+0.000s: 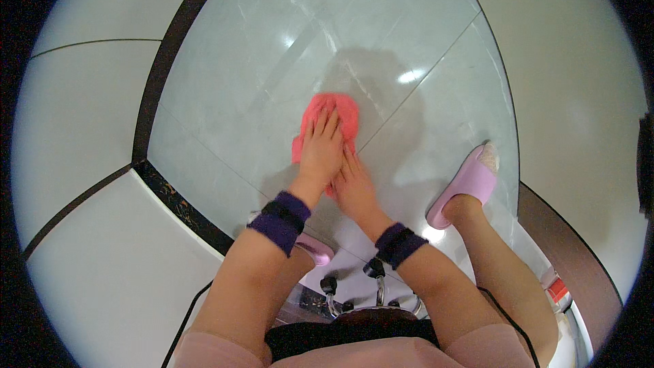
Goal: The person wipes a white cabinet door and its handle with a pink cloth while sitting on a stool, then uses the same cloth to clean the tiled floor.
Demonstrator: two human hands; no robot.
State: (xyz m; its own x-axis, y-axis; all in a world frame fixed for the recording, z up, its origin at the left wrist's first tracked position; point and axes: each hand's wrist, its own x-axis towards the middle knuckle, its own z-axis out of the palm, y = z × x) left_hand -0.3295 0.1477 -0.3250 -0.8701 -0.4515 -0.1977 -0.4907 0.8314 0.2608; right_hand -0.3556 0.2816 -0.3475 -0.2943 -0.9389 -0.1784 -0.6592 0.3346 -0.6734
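A bright pink-red cloth [349, 110] lies bunched on the grey tiled floor [272, 82]. My left hand [320, 157] rests flat on top of it, fingers stretched out and pointing away from me. Close against it on the right, my right hand [355, 187] reaches over the cloth's near edge with its fingers extended. Its fingertips are partly hidden beside the left hand. Both palms face down and press on the cloth, and neither hand visibly grips it. Each wrist wears a dark purple band.
My foot in a pink slipper [470, 180] stands at the right; another pink slipper [315, 250] shows below my left forearm. Under me is a seat with chrome legs and black casters [375, 268]. Dark edging [184, 201] borders the floor at left, beside pale walls.
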